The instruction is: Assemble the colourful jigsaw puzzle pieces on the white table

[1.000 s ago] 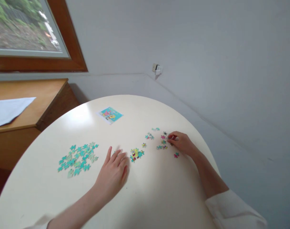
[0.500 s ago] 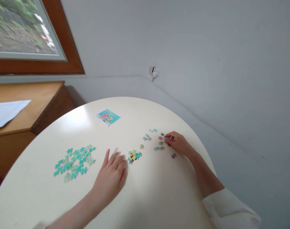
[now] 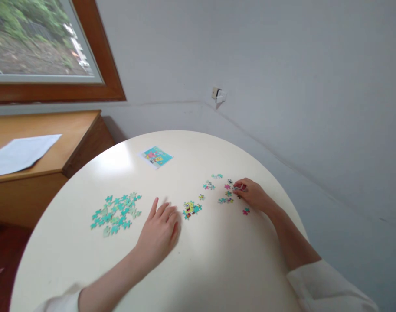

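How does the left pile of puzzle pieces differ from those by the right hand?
The left pile is all teal and pale green; the right pieces mix pink, teal and dark. The left pile is bunched, untouched; the right pieces lie scattered at the right hand. Both lie loose on the table.

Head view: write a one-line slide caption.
Left hand flat on the round table beside a joined yellow figure; right hand fingering loose puzzle pieces.
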Motion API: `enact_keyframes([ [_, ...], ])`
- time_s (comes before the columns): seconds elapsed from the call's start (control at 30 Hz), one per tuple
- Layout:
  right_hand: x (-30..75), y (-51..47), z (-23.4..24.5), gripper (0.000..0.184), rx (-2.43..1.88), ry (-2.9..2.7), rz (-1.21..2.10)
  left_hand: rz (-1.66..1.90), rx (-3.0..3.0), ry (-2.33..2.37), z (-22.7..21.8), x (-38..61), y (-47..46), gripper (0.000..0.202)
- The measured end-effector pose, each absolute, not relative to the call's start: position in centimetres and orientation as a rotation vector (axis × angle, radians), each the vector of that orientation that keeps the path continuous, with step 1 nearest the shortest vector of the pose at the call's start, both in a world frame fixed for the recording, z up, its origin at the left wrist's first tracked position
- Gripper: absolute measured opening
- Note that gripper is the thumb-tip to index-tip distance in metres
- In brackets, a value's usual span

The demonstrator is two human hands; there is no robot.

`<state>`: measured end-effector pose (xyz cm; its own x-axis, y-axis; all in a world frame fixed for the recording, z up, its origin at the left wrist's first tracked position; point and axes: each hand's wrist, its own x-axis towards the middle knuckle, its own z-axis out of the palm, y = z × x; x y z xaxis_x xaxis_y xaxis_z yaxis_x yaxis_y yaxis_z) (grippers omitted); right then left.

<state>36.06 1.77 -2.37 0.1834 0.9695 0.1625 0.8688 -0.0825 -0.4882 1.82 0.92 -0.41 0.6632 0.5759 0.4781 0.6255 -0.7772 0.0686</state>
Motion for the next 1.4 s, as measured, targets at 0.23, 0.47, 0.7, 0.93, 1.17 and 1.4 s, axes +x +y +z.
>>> enact_keyframes([
  [0.23, 35.9, 1.8, -2.3, 0.015, -1.991, -1.679, 0.300, -0.747, -2.750, -1.054, -0.5, 1.4, 1.6, 0.020],
  [0.47, 35.5, 1.6, -2.0, 0.015, -1.944, -1.644, 0.315, -0.736, -2.771, -1.071, -0.9, 1.7, 1.6, 0.019],
  [0.7, 35.1, 1.4, -1.3, 0.018, -1.754, -1.694, 0.239, -0.705, -2.789, -1.093, -0.5, 1.7, 1.5, 0.019],
  [0.93, 31.1, 1.1, 0.7, 0.035, -1.634, -1.441, 0.463, -0.734, -2.795, -1.106, -0.8, 1.8, 1.7, 0.018],
  [1.17, 22.7, 0.7, 1.6, 0.028, -1.385, -1.431, 1.095, -0.956, -2.843, -0.996, -0.3, 1.8, 1.9, 0.015],
  [1.4, 19.3, 0.8, 0.4, 0.023, -1.246, -1.348, 1.170, -1.119, -2.898, -0.909, -0.2, 1.6, 1.8, 0.017],
])
